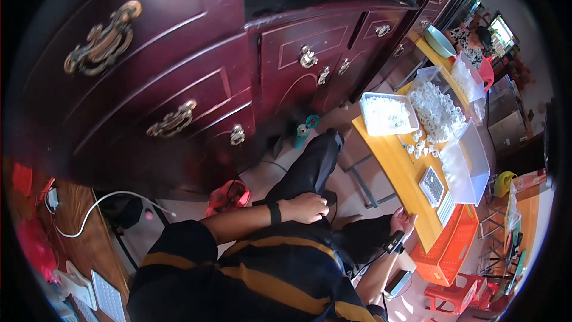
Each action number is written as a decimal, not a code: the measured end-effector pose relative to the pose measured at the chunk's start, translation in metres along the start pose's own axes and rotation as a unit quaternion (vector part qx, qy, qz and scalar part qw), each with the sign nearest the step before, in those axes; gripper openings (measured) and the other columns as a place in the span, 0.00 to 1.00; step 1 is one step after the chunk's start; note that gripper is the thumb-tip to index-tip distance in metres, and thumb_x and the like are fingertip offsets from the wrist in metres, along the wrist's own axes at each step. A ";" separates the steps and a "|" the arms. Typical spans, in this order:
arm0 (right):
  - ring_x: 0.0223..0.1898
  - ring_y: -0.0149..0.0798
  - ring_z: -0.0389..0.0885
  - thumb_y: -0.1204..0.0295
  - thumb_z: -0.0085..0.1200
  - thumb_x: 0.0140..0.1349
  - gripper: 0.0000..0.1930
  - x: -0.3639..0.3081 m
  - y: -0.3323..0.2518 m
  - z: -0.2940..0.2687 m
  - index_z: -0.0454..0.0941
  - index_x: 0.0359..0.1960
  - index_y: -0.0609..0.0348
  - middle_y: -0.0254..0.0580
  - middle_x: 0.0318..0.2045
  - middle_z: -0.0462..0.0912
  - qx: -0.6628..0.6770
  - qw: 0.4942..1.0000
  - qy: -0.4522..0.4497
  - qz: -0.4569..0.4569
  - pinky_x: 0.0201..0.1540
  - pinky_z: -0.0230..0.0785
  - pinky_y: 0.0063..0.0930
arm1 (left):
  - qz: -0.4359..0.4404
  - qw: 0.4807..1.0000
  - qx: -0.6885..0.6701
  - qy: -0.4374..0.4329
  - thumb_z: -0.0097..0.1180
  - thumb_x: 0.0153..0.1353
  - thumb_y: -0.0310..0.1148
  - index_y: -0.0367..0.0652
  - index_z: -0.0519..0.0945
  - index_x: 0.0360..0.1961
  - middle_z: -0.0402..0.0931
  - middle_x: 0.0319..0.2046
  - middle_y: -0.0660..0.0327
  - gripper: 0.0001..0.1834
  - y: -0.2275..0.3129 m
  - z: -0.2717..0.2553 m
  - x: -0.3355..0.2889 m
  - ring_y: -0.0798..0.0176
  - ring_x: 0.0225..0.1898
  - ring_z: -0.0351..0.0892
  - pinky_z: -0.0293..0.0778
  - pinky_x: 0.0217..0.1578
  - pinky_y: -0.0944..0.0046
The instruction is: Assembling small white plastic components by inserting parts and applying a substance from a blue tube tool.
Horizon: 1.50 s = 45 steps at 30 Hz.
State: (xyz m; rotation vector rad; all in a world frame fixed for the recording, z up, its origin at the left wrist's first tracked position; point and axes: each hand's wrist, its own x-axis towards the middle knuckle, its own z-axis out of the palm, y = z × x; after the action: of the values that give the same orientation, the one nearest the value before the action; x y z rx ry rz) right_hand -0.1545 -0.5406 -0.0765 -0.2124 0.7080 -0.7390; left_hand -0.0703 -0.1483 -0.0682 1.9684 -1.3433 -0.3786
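the left hand (307, 207) lies loosely curled on the lap; the right hand (403, 222) is half-curled beside the table (398, 170). i cannot tell if either holds anything. round parts (419, 149) lie loose on the table, near 1 heaped clear box (432, 74); much seems left, and the gridded tray's (425, 192) filling is unclear.

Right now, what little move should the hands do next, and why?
Maybe ease the right hand over the yellow table toward the loose white parts. It seems the handier choice: that hand is right by the table's edge, and those parts lie on the tabletop outside the bins, while the left hand is farther off, over the dark trousers.
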 end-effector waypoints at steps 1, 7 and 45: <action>0.54 0.41 0.77 0.62 0.58 0.65 0.16 0.002 0.005 0.000 0.77 0.51 0.54 0.39 0.49 0.81 0.003 1.000 -0.004 0.003 0.57 0.71 0.40 | -0.019 0.997 -0.078 0.023 0.55 0.56 0.30 0.42 0.80 0.33 0.77 0.34 0.55 0.06 -0.005 -0.008 0.007 0.50 0.42 0.77 0.72 0.46 0.51; 0.62 0.42 0.72 0.55 0.52 0.68 0.24 -0.041 0.008 0.000 0.70 0.58 0.58 0.41 0.59 0.76 -0.156 0.963 -0.126 0.182 0.60 0.69 0.41 | -0.171 0.930 -0.133 0.298 0.59 0.59 0.29 0.41 0.81 0.39 0.82 0.31 0.59 0.08 -0.074 -0.112 0.073 0.63 0.34 0.83 0.77 0.37 0.63; 0.39 0.42 0.73 0.52 0.44 0.71 0.18 -0.059 0.014 0.074 0.73 0.45 0.53 0.39 0.33 0.77 -0.161 0.954 0.218 0.125 0.46 0.65 0.48 | -0.353 0.922 0.160 0.001 0.56 0.54 0.28 0.45 0.55 0.70 0.46 0.72 0.44 0.41 -0.549 0.052 0.403 0.40 0.60 0.70 0.74 0.53 0.49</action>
State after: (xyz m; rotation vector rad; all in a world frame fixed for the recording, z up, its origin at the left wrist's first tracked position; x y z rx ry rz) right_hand -0.1289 -0.4949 0.0031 -0.2535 1.2549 -0.4242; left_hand 0.4443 -0.4179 -0.4272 2.7032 -0.6691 -0.5065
